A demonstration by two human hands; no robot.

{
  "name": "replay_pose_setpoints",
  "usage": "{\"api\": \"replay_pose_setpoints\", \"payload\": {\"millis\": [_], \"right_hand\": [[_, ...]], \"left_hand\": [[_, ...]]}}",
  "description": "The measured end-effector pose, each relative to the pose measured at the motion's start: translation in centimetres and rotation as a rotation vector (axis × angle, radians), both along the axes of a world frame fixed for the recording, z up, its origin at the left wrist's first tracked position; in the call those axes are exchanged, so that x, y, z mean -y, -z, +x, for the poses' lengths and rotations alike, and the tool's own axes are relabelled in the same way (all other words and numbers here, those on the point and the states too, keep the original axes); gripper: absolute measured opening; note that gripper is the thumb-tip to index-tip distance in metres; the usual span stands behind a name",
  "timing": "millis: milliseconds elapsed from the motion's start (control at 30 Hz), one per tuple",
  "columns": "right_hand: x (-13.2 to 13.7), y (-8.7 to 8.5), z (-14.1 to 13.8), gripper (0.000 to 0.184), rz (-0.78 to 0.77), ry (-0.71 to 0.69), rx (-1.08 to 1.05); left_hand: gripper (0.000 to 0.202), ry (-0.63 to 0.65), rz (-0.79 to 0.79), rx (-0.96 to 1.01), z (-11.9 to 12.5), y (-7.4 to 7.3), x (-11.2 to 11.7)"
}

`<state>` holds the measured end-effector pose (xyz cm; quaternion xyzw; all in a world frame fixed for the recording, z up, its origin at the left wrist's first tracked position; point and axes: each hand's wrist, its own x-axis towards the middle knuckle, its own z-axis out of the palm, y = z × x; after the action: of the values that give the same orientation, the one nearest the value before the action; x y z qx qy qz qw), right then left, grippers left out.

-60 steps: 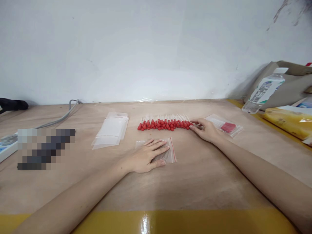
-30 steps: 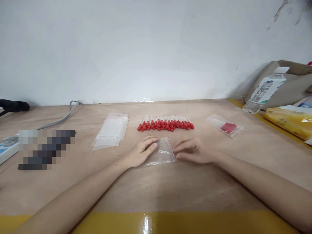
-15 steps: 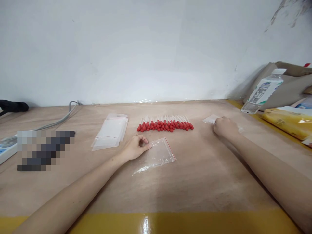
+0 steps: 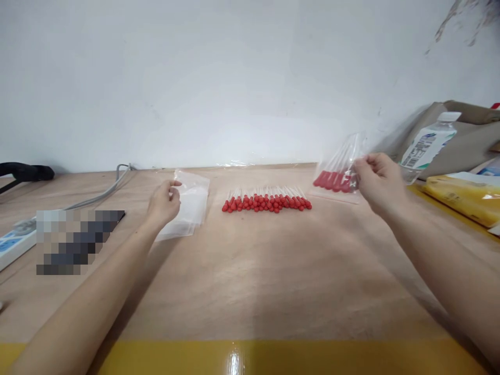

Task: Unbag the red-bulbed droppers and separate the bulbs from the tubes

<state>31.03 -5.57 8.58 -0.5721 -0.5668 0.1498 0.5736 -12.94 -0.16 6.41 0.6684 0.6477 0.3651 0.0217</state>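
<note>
My left hand [image 4: 164,203] is closed at the left, finger and thumb pinching the edge of a clear zip bag [image 4: 193,181] over the stack of flat zip bags [image 4: 191,211]. My right hand [image 4: 377,182] holds up another clear zip bag [image 4: 339,161] by its side edge. Inside that bag are several white sticks with red heads, heads down. Between my hands, a row of red-headed white sticks [image 4: 267,202] lies on the table, heads toward me.
A plastic bottle [image 4: 427,143] leans by a grey-brown bag [image 4: 469,135] at the right, beside a yellow packet [image 4: 464,195]. To the left are a power strip [image 4: 19,245], a grey cable [image 4: 103,195] and a blurred-out dark flat object [image 4: 78,242]. Yellow tape [image 4: 273,357] edges the table.
My left hand has carried the clear bag from the middle leftward to the stack. My right hand has lifted the bag of red-headed sticks off the table.
</note>
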Motion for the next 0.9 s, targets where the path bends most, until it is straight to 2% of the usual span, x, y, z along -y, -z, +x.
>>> {"api": "replay_pose_setpoints", "payload": {"millis": [33,167,233,333,400,467,533,600,667,733,800,900], "right_hand": [[0.5,0.1,-1.5,0.019,0.008,-0.003,-0.159],[3.4,2.6,-8.2,0.029,-0.27,-0.489,-0.581],[5.0,4.3,-10.9,0.031,-0.376,-0.65,-0.698],[6.8,6.0,-13.2,0.027,-0.473,-0.725,-0.859],[7.5,6.4,-13.6,0.024,-0.563,-0.721,-0.93],[7.9,6.1,-13.1,0.026,-0.687,-0.691,-0.94],[7.9,5.3,-11.9,0.027,-0.835,-0.68,-0.849],[7.7,4.2,-10.4,0.026,-0.975,-0.723,-0.625],[7.4,3.1,-9.0,0.026,-1.038,-0.789,-0.297],[6.8,2.5,-8.3,0.028,-0.921,-0.802,-0.008],[6.0,2.3,-8.3,0.026,-0.664,-0.766,0.193],[4.7,3.1,-9.3,0.021,-0.222,-0.71,0.417]], "left_hand": [[0.024,-0.039,-0.008,-0.022,-0.9,0.5,-0.4],[0.02,-0.124,0.008,-0.103,-2.6,2.6,-1.0],[0.021,-0.14,0.084,-0.139,-2.2,2.9,-0.8],[0.023,-0.086,0.211,-0.187,-0.3,2.3,0.0],[0.021,0.037,0.24,-0.22,1.7,1.8,0.9],[0.016,0.209,0.209,-0.256,4.1,1.7,2.3],[0.016,0.387,0.13,-0.283,6.5,1.8,4.0],[0.022,0.57,-0.029,-0.2,8.4,2.1,5.8],[0.026,0.669,-0.139,-0.161,9.6,2.4,7.3],[0.031,0.73,-0.194,-0.138,10.1,2.6,8.1],[0.034,0.778,-0.221,-0.116,10.4,2.9,8.3],[0.039,0.848,-0.208,-0.054,10.7,3.4,7.6]]}}
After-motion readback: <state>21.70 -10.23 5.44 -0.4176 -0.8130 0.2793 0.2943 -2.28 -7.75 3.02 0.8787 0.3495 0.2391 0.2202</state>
